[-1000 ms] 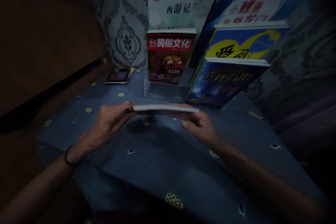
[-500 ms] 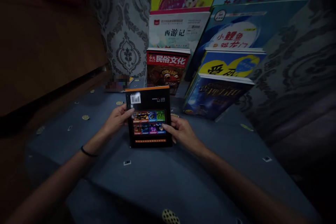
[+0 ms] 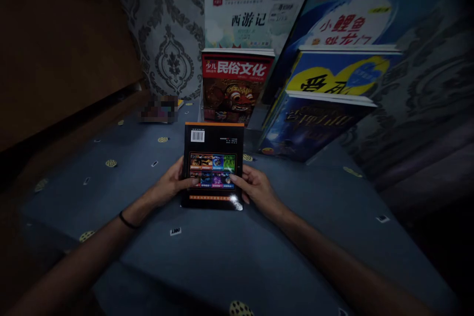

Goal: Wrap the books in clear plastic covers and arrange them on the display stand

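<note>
Between my two hands is a black book (image 3: 213, 145) with an orange top edge, its back cover facing me. A barcode and rows of small coloured pictures show on that cover. My left hand (image 3: 173, 183) grips the left side, thumb flat on the cover. On the right side my right hand (image 3: 255, 185) grips it the same way, fingers behind. The book is held above the blue patterned cloth (image 3: 207, 256), in front of a red book (image 3: 237, 86) standing in a rack. Whether its lower edge touches the cloth I cannot tell.
Several books stand in tiers behind, among them a white one (image 3: 255, 12), a blue-and-yellow one (image 3: 342, 71) and a dark blue one (image 3: 318, 126). A blurred-out item (image 3: 159, 109) lies at the back left. Patterned wallpaper (image 3: 172, 57) and a brown cabinet (image 3: 66, 49) border the cloth.
My left hand has slid down the book's left side. The book's tilt has shifted, with the glare moving from the top to the bottom right corner. The view has dipped and drawn closer.
</note>
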Action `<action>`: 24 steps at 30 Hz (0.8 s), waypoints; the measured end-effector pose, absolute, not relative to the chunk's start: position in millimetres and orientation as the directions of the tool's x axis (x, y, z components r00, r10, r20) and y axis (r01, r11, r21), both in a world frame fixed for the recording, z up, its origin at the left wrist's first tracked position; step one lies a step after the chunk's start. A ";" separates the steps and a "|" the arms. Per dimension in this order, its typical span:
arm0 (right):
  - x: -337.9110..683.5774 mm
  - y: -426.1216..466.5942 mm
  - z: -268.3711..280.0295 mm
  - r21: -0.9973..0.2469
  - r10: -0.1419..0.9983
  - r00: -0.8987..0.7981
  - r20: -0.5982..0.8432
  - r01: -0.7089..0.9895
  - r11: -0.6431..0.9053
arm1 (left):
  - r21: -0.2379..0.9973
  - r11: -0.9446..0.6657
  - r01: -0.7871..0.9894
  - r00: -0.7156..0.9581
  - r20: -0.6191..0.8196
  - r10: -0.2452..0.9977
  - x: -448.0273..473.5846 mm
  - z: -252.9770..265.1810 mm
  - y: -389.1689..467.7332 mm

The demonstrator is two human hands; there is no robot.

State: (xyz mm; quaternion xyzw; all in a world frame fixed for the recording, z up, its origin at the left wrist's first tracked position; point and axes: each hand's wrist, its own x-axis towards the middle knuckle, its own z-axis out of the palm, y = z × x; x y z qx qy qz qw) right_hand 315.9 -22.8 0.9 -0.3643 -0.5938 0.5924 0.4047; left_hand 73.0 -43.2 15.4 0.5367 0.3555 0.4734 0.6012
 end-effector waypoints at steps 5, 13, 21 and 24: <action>325.9 -25.6 20.2 -0.948 0.900 -0.346 0.266 0.077 0.310 | 0.968 -0.249 -0.025 0.236 0.247 0.940 67.2 34.3 -48.9; 330.8 -27.5 25.4 -0.466 0.517 -0.333 0.789 0.223 0.856 | 0.920 -0.358 0.159 0.074 0.350 0.934 62.5 45.3 -55.3; 330.0 -24.4 1.5 -0.535 0.600 -0.340 0.724 0.271 0.800 | 0.944 0.081 -0.321 0.154 -0.032 0.988 67.8 33.5 -56.2; 328.8 -23.0 1.4 -0.564 0.618 -0.268 0.739 0.256 0.785 | 0.915 0.123 -0.383 0.169 -0.061 0.984 69.5 34.3 -56.3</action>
